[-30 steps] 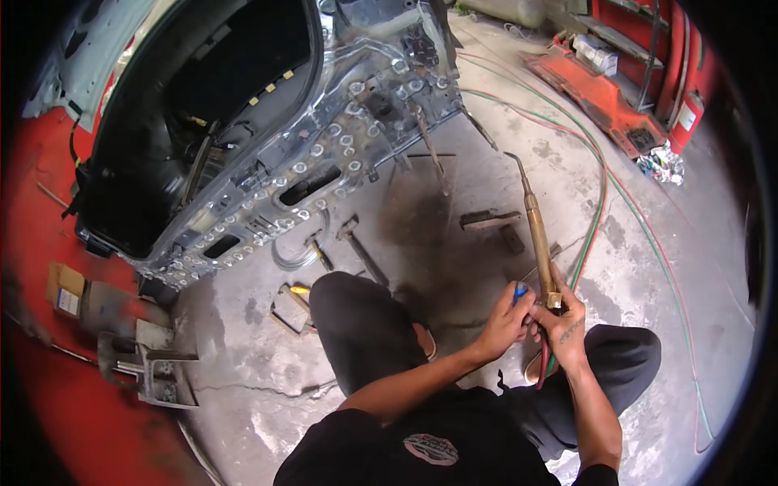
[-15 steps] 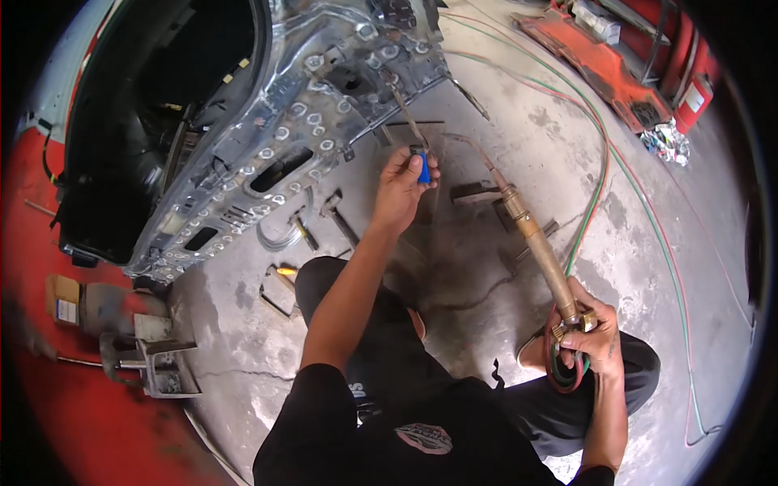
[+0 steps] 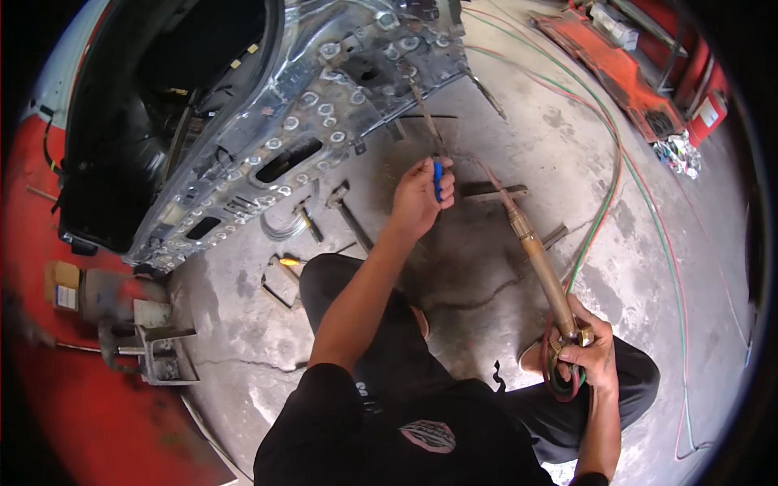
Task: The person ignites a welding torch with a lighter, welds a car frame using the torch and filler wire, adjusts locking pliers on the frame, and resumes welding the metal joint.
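Note:
My left hand (image 3: 417,198) is closed around a blue lighter (image 3: 438,181), its fingers wrapped about the body. Low on the right, my right hand (image 3: 596,348) grips the valve end of a brass gas torch (image 3: 541,267). The torch slants up and left, and its thin bent copper tip (image 3: 489,172) ends close to the top of the lighter. I cannot make out a flame. Green and red hoses (image 3: 559,389) loop beneath my right hand.
A bare metal car body section (image 3: 324,121) with many round spots fills the upper left. A hammer (image 3: 348,211), coiled wire (image 3: 284,227) and a hacksaw (image 3: 279,287) lie on the concrete. Hoses (image 3: 620,154) run along the right, near a red extinguisher (image 3: 707,117).
My left hand has turned, and the thumb no longer shows on top of the lighter. The view has shifted slightly. My right hand keeps its hold on the torch.

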`<state>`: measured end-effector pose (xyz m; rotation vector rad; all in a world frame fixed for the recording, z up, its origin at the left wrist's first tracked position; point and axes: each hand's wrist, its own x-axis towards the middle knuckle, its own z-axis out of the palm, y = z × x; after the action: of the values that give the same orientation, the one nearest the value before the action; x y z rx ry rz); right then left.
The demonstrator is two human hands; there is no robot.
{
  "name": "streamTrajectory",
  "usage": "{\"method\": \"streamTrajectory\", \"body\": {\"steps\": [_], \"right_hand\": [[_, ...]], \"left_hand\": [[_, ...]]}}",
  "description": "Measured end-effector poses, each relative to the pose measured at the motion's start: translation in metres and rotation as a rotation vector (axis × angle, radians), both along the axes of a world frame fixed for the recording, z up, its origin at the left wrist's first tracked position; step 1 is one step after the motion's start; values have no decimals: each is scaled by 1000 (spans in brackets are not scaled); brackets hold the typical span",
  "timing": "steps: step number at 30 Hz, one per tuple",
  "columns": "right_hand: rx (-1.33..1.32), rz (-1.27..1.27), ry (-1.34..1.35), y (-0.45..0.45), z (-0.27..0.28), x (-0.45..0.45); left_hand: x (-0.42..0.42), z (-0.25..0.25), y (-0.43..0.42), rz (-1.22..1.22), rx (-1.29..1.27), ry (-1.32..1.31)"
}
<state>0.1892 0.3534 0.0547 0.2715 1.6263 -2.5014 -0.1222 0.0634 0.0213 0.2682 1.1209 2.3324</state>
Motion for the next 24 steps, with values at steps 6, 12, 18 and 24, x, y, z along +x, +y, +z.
{"method": "streamTrajectory", "body": {"steps": [6, 12, 18, 24], "right_hand": [[-14, 59, -36, -4, -4, -1], [-59, 42, -17, -8, -5, -2], [-10, 26, -119, -11, 10, -2], [33, 49, -37, -9, -6, 0]], "left_hand": [[4, 8, 6, -29, -32, -64], [4, 3, 3, -64, -56, -67], [18, 3, 17, -8, 10, -102], [11, 2, 9, -26, 43, -91]]}}
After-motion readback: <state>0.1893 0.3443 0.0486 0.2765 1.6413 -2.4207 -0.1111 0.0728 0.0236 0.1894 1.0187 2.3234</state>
